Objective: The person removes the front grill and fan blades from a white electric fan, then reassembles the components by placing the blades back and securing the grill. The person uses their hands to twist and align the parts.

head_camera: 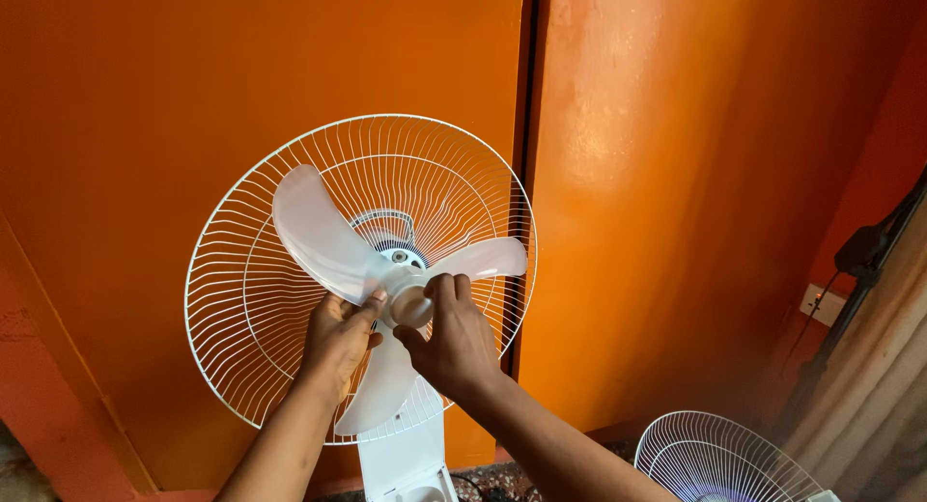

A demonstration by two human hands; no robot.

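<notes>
item: standing fan, white, partly assembled, set against the orange wall (193,97).
- rear grille (241,299): wire, round, mounted on the motor housing; appears fixed in place.
- blade (323,241): translucent white, three lobes, seated on the motor shaft at the grille's centre.
- hub cap (413,307): small pale knob at the blade's centre; not possible to tell whether it is tightened.
- left hand (338,343): closed on the blade root beside the hub, thumb across the front, steadying it.
- right hand (454,343): fingers curled around the hub cap, pinching it.
- front grille (719,459): second wire guard, lying apart at the lower right on the floor, not fitted.
- fan neck (406,463): white, below the grille's lower edge.
status, as judged: blade on; cap in hand; front guard left to mount.
</notes>
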